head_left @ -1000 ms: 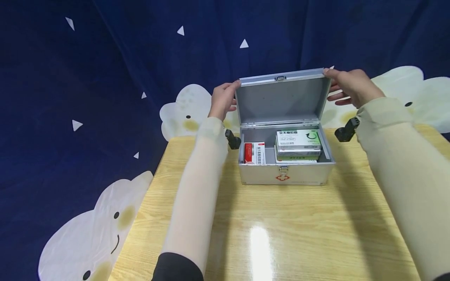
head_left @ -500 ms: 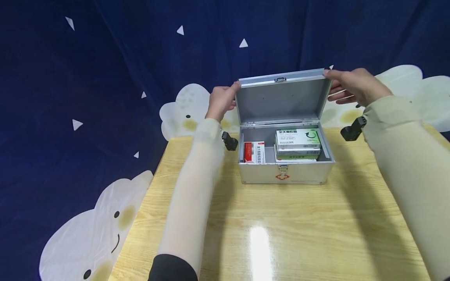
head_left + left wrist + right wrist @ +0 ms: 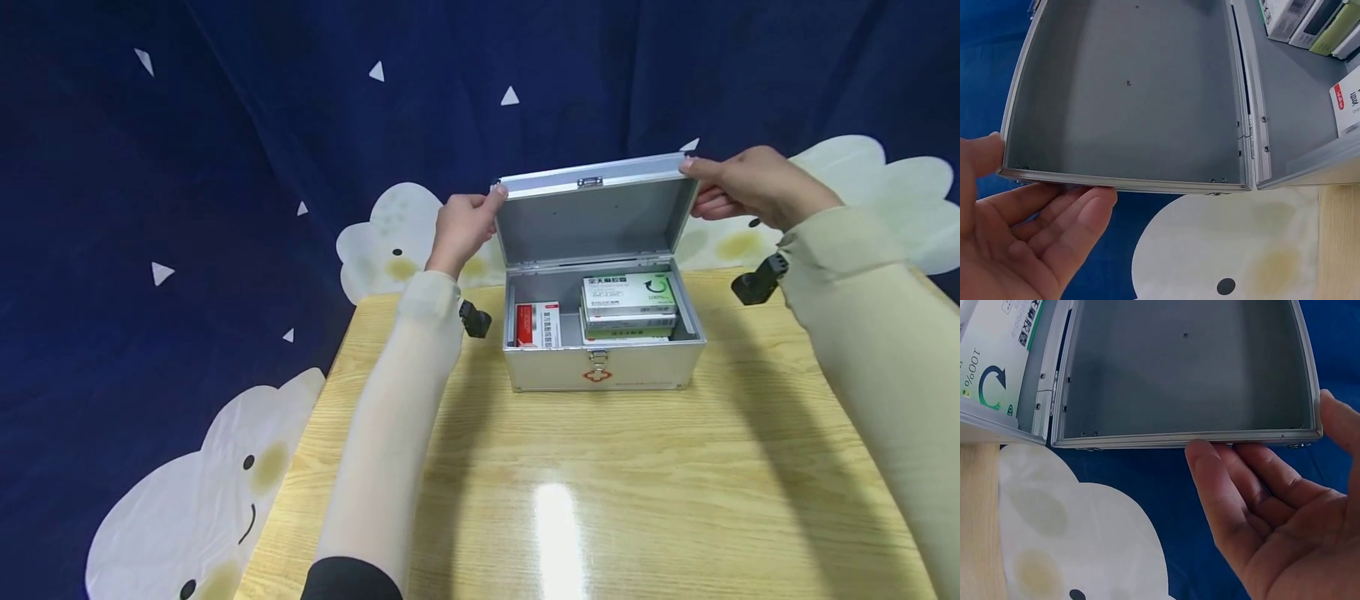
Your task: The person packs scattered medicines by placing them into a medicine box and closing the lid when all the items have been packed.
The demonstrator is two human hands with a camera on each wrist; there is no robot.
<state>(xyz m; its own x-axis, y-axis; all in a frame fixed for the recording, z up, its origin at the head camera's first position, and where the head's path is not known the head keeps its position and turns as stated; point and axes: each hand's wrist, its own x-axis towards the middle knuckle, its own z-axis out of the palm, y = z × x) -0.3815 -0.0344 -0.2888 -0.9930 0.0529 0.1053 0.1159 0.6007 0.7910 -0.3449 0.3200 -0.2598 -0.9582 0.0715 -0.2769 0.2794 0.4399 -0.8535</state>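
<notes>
A silver metal first-aid box [image 3: 555,371] with a red cross stands on the table, its hinged lid [image 3: 592,221] raised. My left hand [image 3: 461,229] holds the lid's left front corner; in the left wrist view the thumb is at the front edge and the fingers lie along the side. At the right front corner, my right hand [image 3: 761,185] grips the lid likewise, thumb on the front rim. Inside the box, a red and white medicine box [image 3: 537,324] lies at the left. Several stacked medicine boxes, a green and white one [image 3: 626,293] on top, fill the right side.
The light wooden table [image 3: 600,458] extends in front of the box. Behind hangs a dark blue curtain [image 3: 337,100] with white cloud and triangle shapes. A small black camera [image 3: 475,319] is on the left wrist, another black camera [image 3: 759,281] on the right.
The lid's front edge has tipped slightly forward and down, with both hands moving along on its corners. The right hand's fingers have drawn in closer to the lid. The medicine boxes stay put.
</notes>
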